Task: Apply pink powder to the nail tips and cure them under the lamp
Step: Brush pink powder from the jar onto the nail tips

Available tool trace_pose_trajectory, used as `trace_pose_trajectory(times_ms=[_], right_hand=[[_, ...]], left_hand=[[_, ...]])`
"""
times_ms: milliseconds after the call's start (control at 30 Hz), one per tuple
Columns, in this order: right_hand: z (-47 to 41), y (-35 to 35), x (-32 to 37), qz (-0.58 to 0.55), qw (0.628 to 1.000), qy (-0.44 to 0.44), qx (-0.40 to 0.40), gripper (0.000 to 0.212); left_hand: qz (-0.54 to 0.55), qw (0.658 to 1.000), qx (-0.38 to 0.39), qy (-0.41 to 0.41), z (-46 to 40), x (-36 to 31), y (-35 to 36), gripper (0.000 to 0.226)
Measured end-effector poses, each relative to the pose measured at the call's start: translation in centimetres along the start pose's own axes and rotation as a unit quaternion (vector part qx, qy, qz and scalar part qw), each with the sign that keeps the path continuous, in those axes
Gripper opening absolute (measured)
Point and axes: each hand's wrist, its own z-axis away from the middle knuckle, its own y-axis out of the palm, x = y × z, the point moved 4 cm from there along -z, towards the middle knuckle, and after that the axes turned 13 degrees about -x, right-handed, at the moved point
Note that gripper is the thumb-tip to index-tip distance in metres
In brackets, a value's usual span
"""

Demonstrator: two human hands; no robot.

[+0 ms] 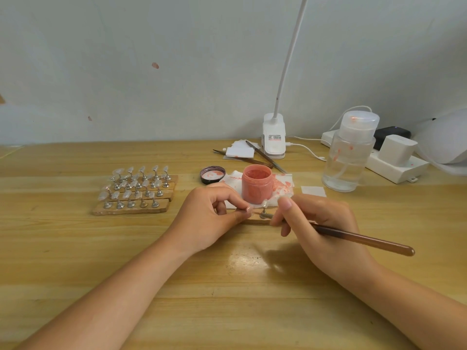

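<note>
Wooden tabletop [75, 248], open powder jar [257, 183] at centre.
Left hand [214, 218] pinches what seems a nail tip [249, 210]; right hand [321, 223] grips a brush [366, 240].

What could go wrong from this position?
1. The open pink powder jar stands just behind both hands; the right hand or the brush it holds could tip it.
2. The left hand pinches a nail tip; a loose grip may drop it.
3. The clear liquid bottle stands beside the power strip: spill hazard.
</note>
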Motion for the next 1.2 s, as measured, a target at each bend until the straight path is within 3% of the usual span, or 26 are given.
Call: trace_pose_trajectory(times_ms=[233,467,833,1000,1200], right_hand=[[-0.4,-0.6,-0.2,-0.033,0.995,0.044,-0.082,0.024],[-0.4,-0.6,-0.1,-0.035,0.995,0.034,-0.088,0.01],[-0.7,-0.5,-0.3,0.073,0.994,-0.003,-0.075,0.03],[-0.8,0.1,-0.5,0.169,0.982,-0.048,-0.068,0.009],[-0.3,0.7,-1.0,0.259,0.962,-0.09,-0.017,0.026]], left_hand=[[-0.044,0.998,-0.034,-0.025,-0.2,0.4,-0.2,0.018],[-0.031,0.997,-0.028,-0.063,-0.6,0.6,0.0,0.022],[-0.034,0.998,0.006,-0.061,-0.6,0.6,0.9,0.019],[-0.042,0.998,0.014,-0.052,-0.7,0.8,1.1,0.02],[-0.058,0.997,0.016,-0.04,-0.6,0.6,0.9,0.016]])
